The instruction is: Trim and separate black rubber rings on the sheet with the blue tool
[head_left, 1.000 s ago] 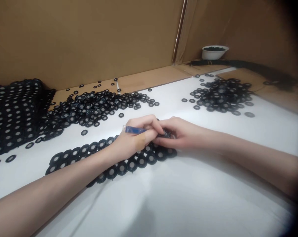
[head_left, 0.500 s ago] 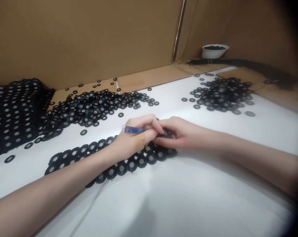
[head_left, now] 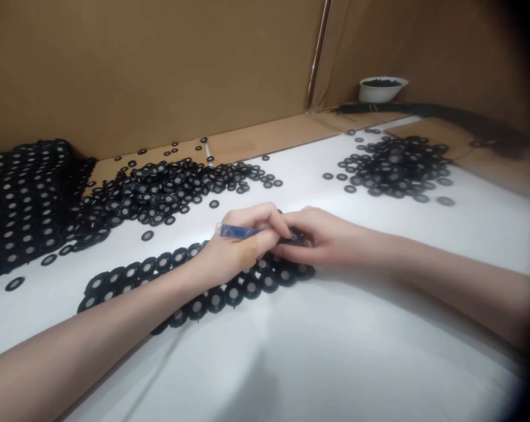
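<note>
Just the one head view here, looking down at a white table point(head_left: 335, 351) boxed in by a cardboard wall point(head_left: 159, 70). The left hand point(head_left: 234, 249) is seen closed around a blue tool point(head_left: 236, 232), fingers curled tight over it, the handle end poking out to the left past the knuckles. The tip is hidden where both hands meet. The right hand point(head_left: 322, 240) is laid right against the left one, fingers bent down onto something small and dark; whether anything is actually pinched there can't be told, it's covered up.

Both hands are parked on the right end of a strip of rings point(head_left: 133, 274), black with pale centres, lined up in neat rows and running off to the left under the left forearm.

Other stuff around:
- a loose heap point(head_left: 168, 187) of the same rings, spread behind the hands, well apart
- a second heap point(head_left: 397, 164) off to the far right
- a stacked mat point(head_left: 19, 199) of joined rings piled at the left edge
- a white bowl point(head_left: 381, 89) tucked in the back corner, filled with dark bits too small to make out
</note>
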Action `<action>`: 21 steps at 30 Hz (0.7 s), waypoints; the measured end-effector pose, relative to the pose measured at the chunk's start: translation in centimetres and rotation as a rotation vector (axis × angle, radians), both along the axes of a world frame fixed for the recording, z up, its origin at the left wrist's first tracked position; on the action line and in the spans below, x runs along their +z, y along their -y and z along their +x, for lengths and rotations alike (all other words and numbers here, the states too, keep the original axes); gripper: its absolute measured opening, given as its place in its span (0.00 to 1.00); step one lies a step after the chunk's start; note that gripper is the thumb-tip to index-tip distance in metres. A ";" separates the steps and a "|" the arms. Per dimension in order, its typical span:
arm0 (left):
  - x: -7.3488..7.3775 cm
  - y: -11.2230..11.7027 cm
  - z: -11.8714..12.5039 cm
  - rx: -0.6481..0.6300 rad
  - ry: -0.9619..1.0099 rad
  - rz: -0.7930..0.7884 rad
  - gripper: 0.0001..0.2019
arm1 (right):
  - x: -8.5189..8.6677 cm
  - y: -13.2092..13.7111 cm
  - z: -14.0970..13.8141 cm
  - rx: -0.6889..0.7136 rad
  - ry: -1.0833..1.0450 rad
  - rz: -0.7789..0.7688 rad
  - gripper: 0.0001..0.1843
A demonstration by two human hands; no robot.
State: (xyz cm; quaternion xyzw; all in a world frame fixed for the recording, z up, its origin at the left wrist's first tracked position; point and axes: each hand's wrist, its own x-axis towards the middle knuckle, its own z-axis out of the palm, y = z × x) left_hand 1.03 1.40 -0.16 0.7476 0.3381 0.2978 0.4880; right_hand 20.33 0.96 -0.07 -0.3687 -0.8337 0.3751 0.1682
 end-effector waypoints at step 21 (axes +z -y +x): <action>0.4 0.2 0.2 0.021 -0.032 0.013 0.06 | -0.2 0.1 -0.1 -0.008 0.007 0.039 0.08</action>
